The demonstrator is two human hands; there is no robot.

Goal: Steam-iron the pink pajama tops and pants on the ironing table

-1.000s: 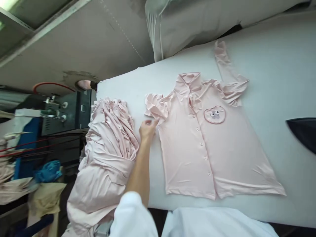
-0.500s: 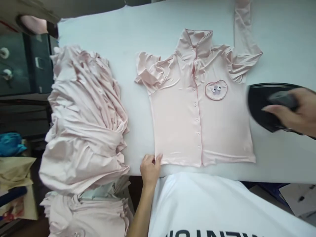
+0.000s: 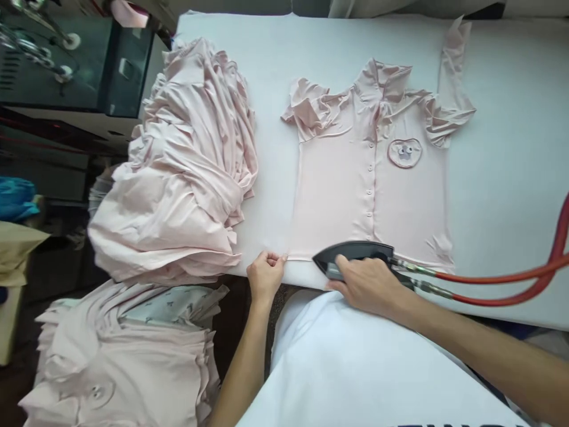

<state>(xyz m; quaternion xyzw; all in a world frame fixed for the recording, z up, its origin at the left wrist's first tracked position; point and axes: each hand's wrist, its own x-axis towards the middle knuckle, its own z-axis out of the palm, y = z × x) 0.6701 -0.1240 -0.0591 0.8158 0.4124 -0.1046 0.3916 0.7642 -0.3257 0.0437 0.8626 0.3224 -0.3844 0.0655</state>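
A pale pink button-up shirt point(image 3: 334, 196) lies front side up on the white ironing table point(image 3: 511, 178), its collar away from me. It has a round face-shaped patch point(image 3: 405, 153) on the chest and rumpled sleeves. My left hand point(image 3: 265, 274) pinches the shirt's lower left hem corner at the table's near edge. My right hand point(image 3: 367, 283) is closed around the handle of a black iron point(image 3: 355, 252). The iron lies over the front hem near the button line, its tip pointing left. Beneath it, part of the hem is hidden.
Left of the shirt, a tall heap of crumpled pink garments point(image 3: 178, 166) covers the table's end. Lower left stands a stack of pink garments point(image 3: 146, 362). Red hoses point(image 3: 498, 290) run from the iron to the right. A dark machine point(image 3: 89, 65) stands at the far left.
The iron has moved from beyond the shirt's right side, off the cloth, leftward and toward me onto the front hem. My left hand still pinches the hem corner. The camera view has shifted.
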